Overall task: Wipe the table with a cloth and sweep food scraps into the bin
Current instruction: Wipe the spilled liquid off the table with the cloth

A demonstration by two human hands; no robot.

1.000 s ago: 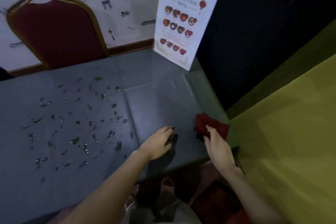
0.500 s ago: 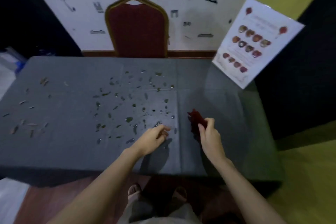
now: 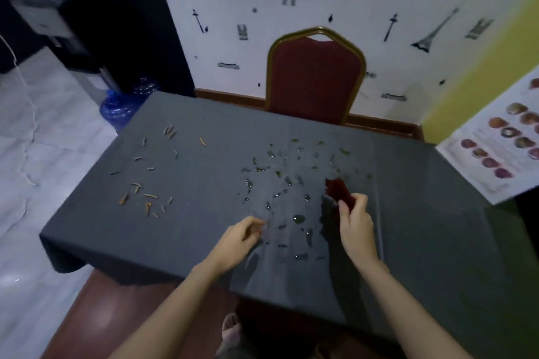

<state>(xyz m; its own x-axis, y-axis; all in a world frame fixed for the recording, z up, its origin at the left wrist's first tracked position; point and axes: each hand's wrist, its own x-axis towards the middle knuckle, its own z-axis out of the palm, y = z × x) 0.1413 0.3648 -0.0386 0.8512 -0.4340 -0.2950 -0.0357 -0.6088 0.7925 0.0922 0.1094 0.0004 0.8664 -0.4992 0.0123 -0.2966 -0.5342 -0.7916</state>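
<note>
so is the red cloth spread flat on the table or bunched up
Bunched up. The red cloth is pinched in the right hand, crumpled and sticking up above the table, not laid flat.

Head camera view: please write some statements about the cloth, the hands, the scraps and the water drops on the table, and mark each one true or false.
1. The right hand holds the red cloth. True.
2. The left hand holds a brush. False: it is empty, fingers loosely curled, over the table.
3. The food scraps lie on the left part of the table. True.
4. The water drops are wiped away. False: they are spread across the middle, beside the cloth.
5. The red chair stands at the far side of the table. True.
</note>
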